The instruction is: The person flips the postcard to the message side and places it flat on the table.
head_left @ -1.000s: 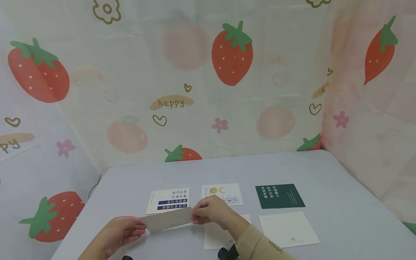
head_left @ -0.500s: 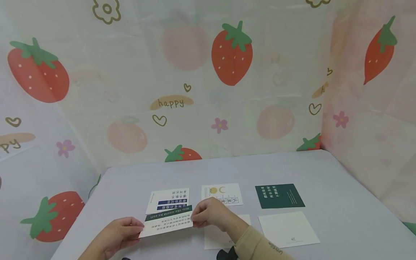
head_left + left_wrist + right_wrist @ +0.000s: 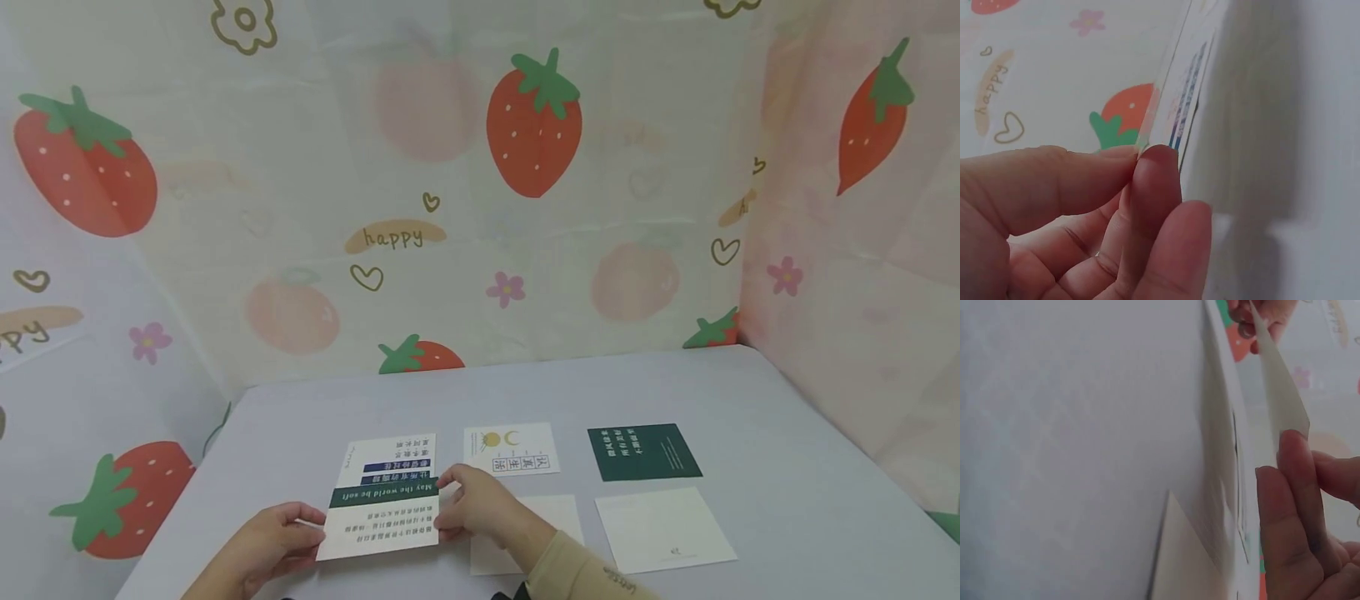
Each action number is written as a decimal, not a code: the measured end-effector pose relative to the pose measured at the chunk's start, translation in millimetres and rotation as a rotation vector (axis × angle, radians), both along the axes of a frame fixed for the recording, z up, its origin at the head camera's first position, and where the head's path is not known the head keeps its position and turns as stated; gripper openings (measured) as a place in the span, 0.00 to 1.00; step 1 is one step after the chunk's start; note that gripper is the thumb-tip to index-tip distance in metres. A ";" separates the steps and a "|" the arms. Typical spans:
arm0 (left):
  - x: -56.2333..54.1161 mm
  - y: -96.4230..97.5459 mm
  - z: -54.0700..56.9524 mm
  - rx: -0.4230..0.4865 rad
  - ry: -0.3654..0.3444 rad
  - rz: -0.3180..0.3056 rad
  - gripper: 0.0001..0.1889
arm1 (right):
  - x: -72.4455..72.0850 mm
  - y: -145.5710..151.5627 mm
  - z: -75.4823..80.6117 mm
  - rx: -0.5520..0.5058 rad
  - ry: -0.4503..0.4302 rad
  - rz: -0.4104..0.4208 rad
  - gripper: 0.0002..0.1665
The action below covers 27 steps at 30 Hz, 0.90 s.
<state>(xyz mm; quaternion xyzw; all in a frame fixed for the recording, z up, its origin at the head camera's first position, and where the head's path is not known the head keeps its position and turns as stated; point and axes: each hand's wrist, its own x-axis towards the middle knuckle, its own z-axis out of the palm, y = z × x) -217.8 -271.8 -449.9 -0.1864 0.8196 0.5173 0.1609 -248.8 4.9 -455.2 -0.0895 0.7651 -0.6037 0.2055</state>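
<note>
A white postcard [image 3: 384, 533] with a dark green band reading "May the world be soft" is held up over the front of the table, its printed face toward the head camera. My left hand [image 3: 266, 542] pinches its left edge between thumb and fingers. At the opposite edge, my right hand [image 3: 483, 508] pinches it too. The right wrist view shows the plain back of the postcard [image 3: 1282, 394] above the tabletop. Behind it lies a white card [image 3: 390, 450] with blue bands, its lower part covered by the held postcard.
A sun-and-moon card [image 3: 512, 447] and a dark green card [image 3: 645, 452] lie in the back row. Nearer lie a mostly blank white card [image 3: 667, 529] and another white card [image 3: 555, 512], partly under the right forearm. A strawberry-print curtain [image 3: 536, 242] rises behind the white table [image 3: 795, 467].
The postcard has turned from showing its plain side to showing its printed face, and tilts flatter toward the camera. Both hands keep hold of its edges. The cards on the table have not moved.
</note>
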 end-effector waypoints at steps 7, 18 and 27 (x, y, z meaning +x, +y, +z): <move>-1.7 -2.8 -2.1 -0.063 -0.043 -0.021 0.11 | 7.0 -6.9 -2.2 0.146 0.019 0.007 0.38; 7.0 -3.3 -3.7 -0.105 -0.092 -0.040 0.11 | 10.7 -10.2 -4.5 0.194 -0.018 0.042 0.20; 3.0 -7.5 -9.2 -0.115 -0.113 -0.024 0.09 | 9.8 -8.8 -3.5 0.162 -0.027 0.016 0.17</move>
